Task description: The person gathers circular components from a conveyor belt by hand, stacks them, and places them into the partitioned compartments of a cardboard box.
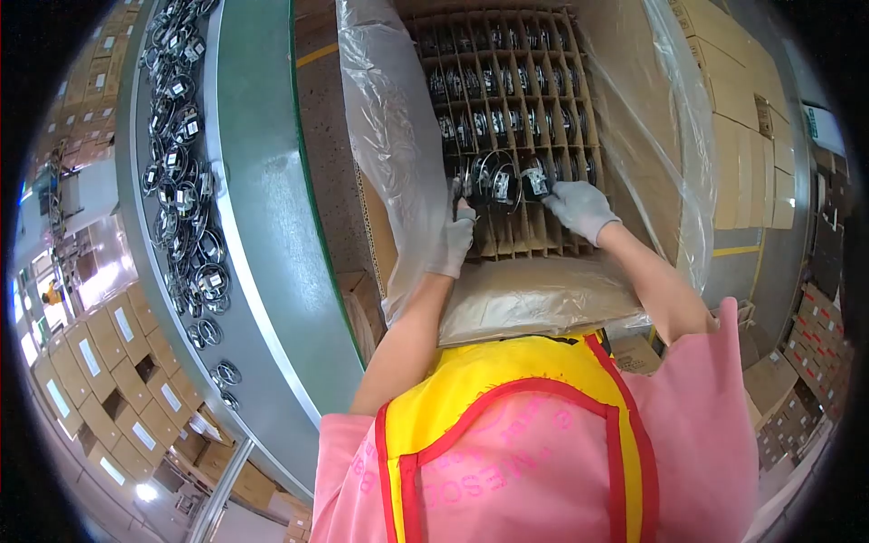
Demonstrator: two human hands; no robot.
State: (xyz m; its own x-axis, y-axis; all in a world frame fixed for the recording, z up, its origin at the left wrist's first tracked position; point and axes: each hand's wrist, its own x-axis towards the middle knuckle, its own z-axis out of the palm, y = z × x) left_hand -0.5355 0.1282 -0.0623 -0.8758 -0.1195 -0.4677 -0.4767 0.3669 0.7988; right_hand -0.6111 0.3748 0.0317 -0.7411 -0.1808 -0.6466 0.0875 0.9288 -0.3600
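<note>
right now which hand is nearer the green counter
Left: the left hand is right of the green counter; the right hand is farther right, beyond the left one.

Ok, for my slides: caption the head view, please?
Gloved left hand and gloved right hand at looped dark parts in a divided carton beside a part-strewn belt.

Plenty of shine here: crinkled, glossy clear plastic liner (387, 136) on the left, dull matt cardboard dividers (514, 244) at centre, sleek black coils (501, 185) glinting between soft, matt cloth gloves (584, 210)! Further left, the smooth green surface (267, 181) gleams gently beside a bright metal strip (235, 249).
</note>
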